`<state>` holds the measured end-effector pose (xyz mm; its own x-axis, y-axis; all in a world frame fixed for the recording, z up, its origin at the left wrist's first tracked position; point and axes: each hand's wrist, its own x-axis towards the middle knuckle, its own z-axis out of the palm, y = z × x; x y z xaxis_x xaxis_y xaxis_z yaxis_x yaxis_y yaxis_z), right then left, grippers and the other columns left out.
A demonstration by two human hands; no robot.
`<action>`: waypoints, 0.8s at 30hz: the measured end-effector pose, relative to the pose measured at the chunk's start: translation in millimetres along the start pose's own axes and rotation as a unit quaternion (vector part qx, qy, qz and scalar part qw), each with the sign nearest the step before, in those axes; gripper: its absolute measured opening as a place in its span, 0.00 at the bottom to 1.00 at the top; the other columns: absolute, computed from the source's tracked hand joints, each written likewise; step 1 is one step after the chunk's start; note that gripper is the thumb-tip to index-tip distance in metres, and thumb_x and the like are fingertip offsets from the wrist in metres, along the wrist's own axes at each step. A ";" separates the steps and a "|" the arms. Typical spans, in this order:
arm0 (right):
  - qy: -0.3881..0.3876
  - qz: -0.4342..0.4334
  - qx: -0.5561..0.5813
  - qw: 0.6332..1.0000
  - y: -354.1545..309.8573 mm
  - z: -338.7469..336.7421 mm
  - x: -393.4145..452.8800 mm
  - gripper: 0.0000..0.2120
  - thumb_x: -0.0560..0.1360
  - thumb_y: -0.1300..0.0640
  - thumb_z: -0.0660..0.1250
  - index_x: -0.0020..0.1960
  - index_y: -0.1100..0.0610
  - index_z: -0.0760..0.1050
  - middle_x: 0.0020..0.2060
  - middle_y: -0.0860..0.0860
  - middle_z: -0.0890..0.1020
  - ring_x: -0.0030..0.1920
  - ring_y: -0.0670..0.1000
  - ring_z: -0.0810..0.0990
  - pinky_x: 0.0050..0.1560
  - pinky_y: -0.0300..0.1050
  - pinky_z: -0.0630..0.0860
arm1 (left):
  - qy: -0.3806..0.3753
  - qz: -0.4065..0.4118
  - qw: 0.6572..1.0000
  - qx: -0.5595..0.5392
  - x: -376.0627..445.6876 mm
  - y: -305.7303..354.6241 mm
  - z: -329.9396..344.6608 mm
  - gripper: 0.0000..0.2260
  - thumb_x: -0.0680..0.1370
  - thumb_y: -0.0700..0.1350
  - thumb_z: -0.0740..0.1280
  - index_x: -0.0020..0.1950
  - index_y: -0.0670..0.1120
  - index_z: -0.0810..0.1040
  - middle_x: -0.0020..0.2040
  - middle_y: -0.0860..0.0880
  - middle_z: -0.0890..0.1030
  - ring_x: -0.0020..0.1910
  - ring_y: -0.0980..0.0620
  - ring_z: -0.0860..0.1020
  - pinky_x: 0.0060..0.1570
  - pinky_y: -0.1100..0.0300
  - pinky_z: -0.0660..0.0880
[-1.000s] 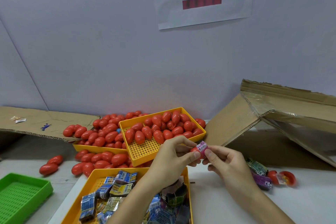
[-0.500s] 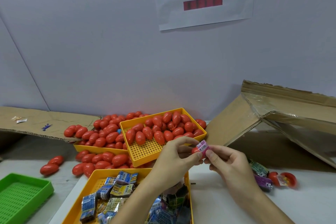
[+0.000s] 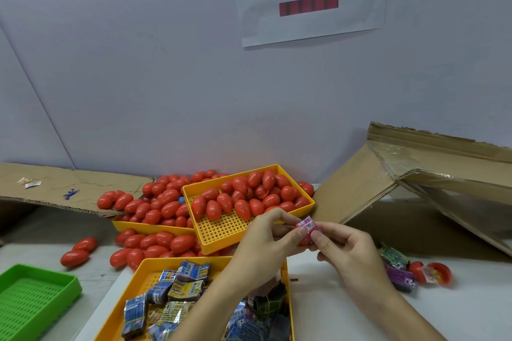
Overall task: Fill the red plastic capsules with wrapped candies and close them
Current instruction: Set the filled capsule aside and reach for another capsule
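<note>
My left hand (image 3: 266,241) grips a red capsule half (image 3: 302,241), mostly hidden between the fingers. My right hand (image 3: 343,252) pinches a pink wrapped candy (image 3: 309,225) that sits at the capsule's mouth. Just below my hands a yellow tray (image 3: 144,271) holds several blue and dark wrapped candies (image 3: 185,282). Behind it, another yellow tray (image 3: 221,232) holds several closed red capsules (image 3: 243,196). An open red capsule (image 3: 432,271) with a wrapper in it lies on the table at the right, beside green and purple candies (image 3: 399,268).
More red capsules (image 3: 155,202) pile over a third yellow tray (image 3: 144,227) and spill onto the table at the left (image 3: 79,252). A green tray (image 3: 30,296) sits at the lower left. Cardboard sheets (image 3: 432,174) lean at the right and lie flat at the left (image 3: 55,185).
Both hands stay together over the tray's corner; the pink candy has been turned slightly at the capsule's mouth. Nothing else has moved.
</note>
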<state>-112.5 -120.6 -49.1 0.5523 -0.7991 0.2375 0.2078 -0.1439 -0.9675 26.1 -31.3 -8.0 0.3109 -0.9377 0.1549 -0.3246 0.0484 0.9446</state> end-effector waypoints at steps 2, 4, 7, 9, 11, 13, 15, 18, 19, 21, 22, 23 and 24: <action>-0.008 0.005 0.008 1.000 -0.2 -1.1 -0.1 0.16 0.67 0.49 0.70 0.54 0.52 0.82 0.44 0.51 0.86 0.46 0.49 0.85 0.39 0.40 0.79 | 0.001 0.002 1.000 0.007 0.0 -0.5 0.3 0.08 0.78 0.46 0.68 0.56 0.45 0.78 0.50 0.48 0.86 0.49 0.54 0.85 0.50 0.57 0.82; -0.014 0.007 0.021 1.000 -1.1 -2.4 -0.3 0.17 0.68 0.49 0.70 0.55 0.52 0.82 0.45 0.53 0.86 0.46 0.51 0.84 0.41 0.42 0.79 | 0.006 0.007 1.000 0.024 0.1 -0.7 0.7 0.08 0.78 0.47 0.68 0.56 0.46 0.77 0.51 0.48 0.86 0.48 0.55 0.85 0.49 0.58 0.82; 0.004 -0.007 0.026 1.000 -3.0 -4.4 0.0 0.17 0.67 0.50 0.70 0.54 0.54 0.79 0.44 0.54 0.84 0.45 0.52 0.84 0.40 0.44 0.80 | 0.017 0.017 0.998 0.061 0.5 -1.6 1.7 0.08 0.77 0.48 0.69 0.54 0.49 0.77 0.51 0.49 0.85 0.47 0.57 0.84 0.48 0.59 0.82; 0.016 -0.017 0.011 1.000 -4.0 -4.6 0.0 0.16 0.66 0.50 0.70 0.51 0.56 0.78 0.41 0.55 0.83 0.42 0.51 0.83 0.37 0.42 0.80 | 0.028 0.028 0.994 0.102 0.5 -3.0 2.1 0.07 0.77 0.47 0.70 0.54 0.51 0.76 0.50 0.50 0.85 0.46 0.58 0.84 0.48 0.59 0.82; 0.010 -0.022 -0.013 1.000 -4.8 -2.8 -0.6 0.15 0.67 0.49 0.70 0.49 0.57 0.79 0.39 0.53 0.83 0.41 0.48 0.82 0.36 0.41 0.79 | 0.034 0.042 0.989 0.137 0.2 -4.8 2.5 0.08 0.77 0.48 0.71 0.55 0.51 0.77 0.51 0.50 0.85 0.47 0.57 0.84 0.50 0.59 0.82; 0.008 -0.023 -0.034 0.999 -4.6 -1.0 -1.5 0.14 0.68 0.48 0.68 0.47 0.56 0.81 0.39 0.49 0.84 0.41 0.45 0.82 0.36 0.39 0.79 | 0.037 0.055 0.984 0.162 -0.3 -6.0 2.9 0.09 0.77 0.48 0.71 0.56 0.50 0.77 0.52 0.51 0.84 0.49 0.56 0.83 0.52 0.59 0.81; 0.016 -0.020 -0.044 0.999 -3.0 -0.3 -1.4 0.14 0.67 0.46 0.68 0.47 0.54 0.81 0.38 0.47 0.84 0.41 0.44 0.82 0.35 0.38 0.79 | 0.040 0.068 0.980 0.183 0.0 -6.8 2.9 0.10 0.77 0.49 0.71 0.57 0.49 0.78 0.52 0.52 0.84 0.51 0.56 0.82 0.53 0.60 0.81; 0.029 0.007 -0.043 0.999 1.4 -1.4 1.1 0.11 0.70 0.47 0.70 0.45 0.54 0.83 0.38 0.49 0.85 0.41 0.48 0.82 0.35 0.38 0.78 | 0.041 0.085 0.976 0.198 0.2 -7.2 3.3 0.11 0.76 0.49 0.72 0.57 0.50 0.78 0.53 0.53 0.83 0.52 0.59 0.82 0.53 0.64 0.79; 0.032 0.021 -0.038 0.999 3.1 -1.8 2.2 0.08 0.72 0.50 0.70 0.45 0.54 0.83 0.37 0.50 0.85 0.41 0.50 0.82 0.36 0.39 0.78 | 0.039 0.088 0.975 0.201 0.3 -7.4 3.6 0.11 0.76 0.49 0.72 0.57 0.50 0.78 0.53 0.54 0.83 0.52 0.60 0.81 0.52 0.66 0.79; 0.038 0.046 -0.024 0.998 5.5 -1.7 3.7 0.05 0.75 0.54 0.70 0.45 0.55 0.83 0.38 0.51 0.85 0.44 0.54 0.82 0.38 0.41 0.79 | 0.040 0.088 0.976 0.197 0.2 -7.1 3.7 0.12 0.76 0.50 0.72 0.58 0.50 0.79 0.52 0.55 0.83 0.51 0.59 0.82 0.52 0.67 0.79; 0.041 0.057 -0.012 0.997 5.5 -0.7 3.7 0.06 0.75 0.54 0.70 0.46 0.55 0.83 0.38 0.52 0.85 0.45 0.54 0.82 0.38 0.41 0.79 | 0.041 0.086 0.977 0.191 0.2 -6.8 3.4 0.13 0.76 0.50 0.72 0.58 0.51 0.79 0.52 0.55 0.83 0.51 0.58 0.82 0.52 0.67 0.79; 0.043 0.067 0.002 0.997 4.6 0.6 3.4 0.07 0.74 0.52 0.70 0.46 0.55 0.83 0.39 0.52 0.85 0.46 0.54 0.82 0.38 0.41 0.79 | 0.043 0.084 0.978 0.186 0.4 -6.4 3.2 0.13 0.75 0.51 0.72 0.59 0.50 0.79 0.52 0.54 0.83 0.50 0.57 0.82 0.52 0.66 0.79; 0.045 0.074 0.013 0.996 3.5 1.6 3.0 0.09 0.72 0.50 0.70 0.46 0.55 0.83 0.40 0.52 0.85 0.47 0.54 0.82 0.39 0.42 0.78 | 0.045 0.084 0.978 0.186 0.8 -6.0 2.7 0.14 0.75 0.51 0.72 0.59 0.50 0.79 0.53 0.53 0.84 0.50 0.57 0.82 0.52 0.65 0.80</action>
<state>-108.8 -122.6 -51.7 0.5044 -0.8594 0.0836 0.1508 -0.0076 -0.9885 25.9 -33.3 -14.4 0.2973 -0.8925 0.3391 -0.6746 0.0550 0.7361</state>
